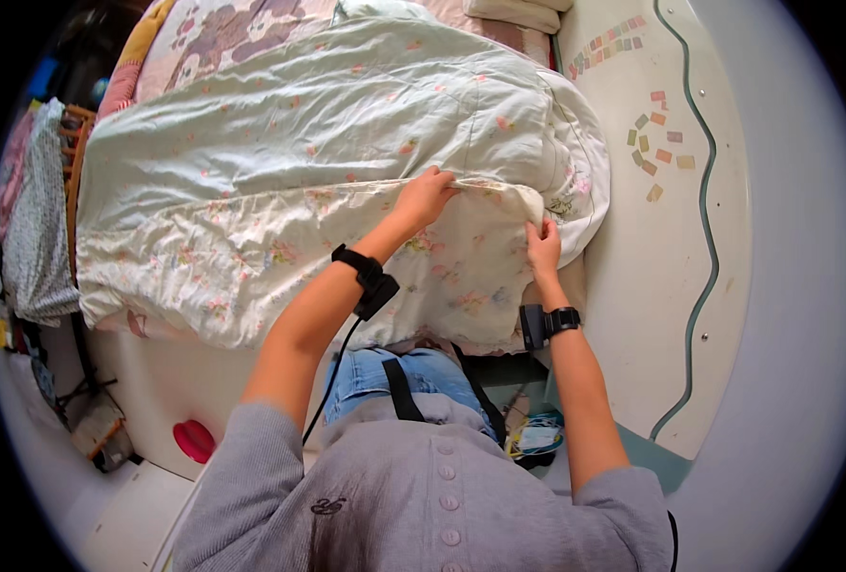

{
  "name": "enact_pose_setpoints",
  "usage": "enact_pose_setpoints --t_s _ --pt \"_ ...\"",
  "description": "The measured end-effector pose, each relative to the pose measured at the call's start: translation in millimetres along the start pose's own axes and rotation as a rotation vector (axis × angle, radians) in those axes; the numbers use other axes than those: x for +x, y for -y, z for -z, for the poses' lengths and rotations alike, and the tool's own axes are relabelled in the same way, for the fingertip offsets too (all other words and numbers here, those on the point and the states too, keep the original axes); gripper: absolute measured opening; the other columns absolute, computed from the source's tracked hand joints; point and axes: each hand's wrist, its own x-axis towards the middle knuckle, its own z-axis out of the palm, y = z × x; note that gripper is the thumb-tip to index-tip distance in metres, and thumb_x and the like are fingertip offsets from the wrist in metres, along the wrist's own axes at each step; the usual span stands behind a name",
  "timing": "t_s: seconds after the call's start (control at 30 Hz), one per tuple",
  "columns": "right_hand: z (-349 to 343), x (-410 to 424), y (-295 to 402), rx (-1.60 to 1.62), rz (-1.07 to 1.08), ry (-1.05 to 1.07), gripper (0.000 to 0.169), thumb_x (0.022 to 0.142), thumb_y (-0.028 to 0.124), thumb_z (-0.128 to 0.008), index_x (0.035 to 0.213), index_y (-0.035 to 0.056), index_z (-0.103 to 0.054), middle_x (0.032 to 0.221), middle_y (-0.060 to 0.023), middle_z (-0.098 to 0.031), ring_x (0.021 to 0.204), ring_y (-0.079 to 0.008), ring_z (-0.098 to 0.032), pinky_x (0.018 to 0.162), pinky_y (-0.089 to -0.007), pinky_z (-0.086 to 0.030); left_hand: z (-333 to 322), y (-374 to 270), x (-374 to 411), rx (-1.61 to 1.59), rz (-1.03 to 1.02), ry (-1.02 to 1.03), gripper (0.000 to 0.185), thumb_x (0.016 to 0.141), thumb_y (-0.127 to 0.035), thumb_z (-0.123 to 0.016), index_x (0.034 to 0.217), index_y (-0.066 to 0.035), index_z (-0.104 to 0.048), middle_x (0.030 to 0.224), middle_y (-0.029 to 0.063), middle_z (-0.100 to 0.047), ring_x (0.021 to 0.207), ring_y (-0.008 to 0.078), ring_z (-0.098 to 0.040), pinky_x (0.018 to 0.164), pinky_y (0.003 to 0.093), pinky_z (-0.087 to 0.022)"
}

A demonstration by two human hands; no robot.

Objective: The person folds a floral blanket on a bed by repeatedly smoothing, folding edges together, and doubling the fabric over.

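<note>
A pale green quilt with small printed flowers (287,121) lies across the bed, and its cream floral side (265,264) shows along the near part. My left hand (430,194) pinches the edge of the cream fabric near the middle. At that fabric's right corner, my right hand (543,243) grips the edge between thumb and fingers. A white pillow with embroidered flowers (588,171) lies partly under the quilt at the right. Both wrists wear black strapped devices.
Behind the quilt is a patterned bedspread (215,36). A white panel with stickers and a green wavy strip (712,157) stands at the right. Clothes hang over a wooden rack (37,229) at the left. A red round object (194,440) and a cable bundle (537,435) lie lower down.
</note>
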Motion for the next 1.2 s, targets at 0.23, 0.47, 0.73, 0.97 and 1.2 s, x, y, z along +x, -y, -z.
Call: enact_pose_setpoints --t_s 0.23,0.47,0.73,0.97,1.2 --pt "12 74 57 -0.271 0.285 -0.072 0.049 0.069 0.029 -0.065 0.102 -0.0013 -0.046 0.096 -0.0119 -0.054 0.087 -0.0211 -0.053 0.078 -0.0296 -0.042 -46 13 21 -0.237 -0.135 -0.178 0.042 0.07 -0.005 -0.055 0.109 -0.01 -0.045 0.117 0.0166 -0.037 0.091 0.0373 -0.049 0.078 0.0395 -0.042" --pt "-13 230 132 0.12 -0.132 0.33 0.049 0.069 0.038 -0.064 0.104 0.0059 -0.051 0.091 -0.0058 -0.056 0.08 -0.0153 -0.053 0.071 -0.0263 -0.043 -68 -24 -22 0.26 -0.132 0.077 0.053 0.069 -0.014 -0.059 0.118 -0.017 -0.041 0.132 0.0134 -0.024 0.123 0.031 -0.021 0.096 0.0498 -0.023" --pt "-77 246 220 0.524 -0.488 0.564 0.034 0.074 0.024 -0.059 0.099 0.0016 -0.054 0.086 -0.0105 -0.06 0.07 -0.021 -0.058 0.062 -0.0333 -0.046 -109 29 -29 -0.082 0.052 0.136 0.046 0.073 -0.023 -0.057 0.116 -0.014 -0.045 0.129 0.0118 -0.032 0.121 0.0271 -0.028 0.097 0.0435 -0.024" --pt "2 13 196 -0.438 1.431 0.877 0.03 0.058 -0.004 -0.049 0.083 0.0123 -0.055 0.069 -0.0027 -0.046 0.076 -0.0218 -0.047 0.077 -0.0339 -0.032 -17 51 -80 -1.267 0.151 -0.049 0.053 0.084 -0.041 -0.041 0.123 -0.006 -0.034 0.122 0.0121 -0.04 0.11 0.0242 -0.041 0.089 0.0391 -0.036" --pt "67 -22 49 -0.759 0.922 0.624 0.043 0.055 -0.008 -0.05 0.089 0.0162 -0.055 0.089 -0.0004 -0.052 0.096 -0.0213 -0.046 0.088 -0.0363 -0.024 59 107 -175 -1.97 0.393 -0.506 0.049 0.079 -0.043 -0.051 0.114 -0.01 -0.044 0.115 0.0072 -0.046 0.107 0.0243 -0.042 0.092 0.046 -0.032"
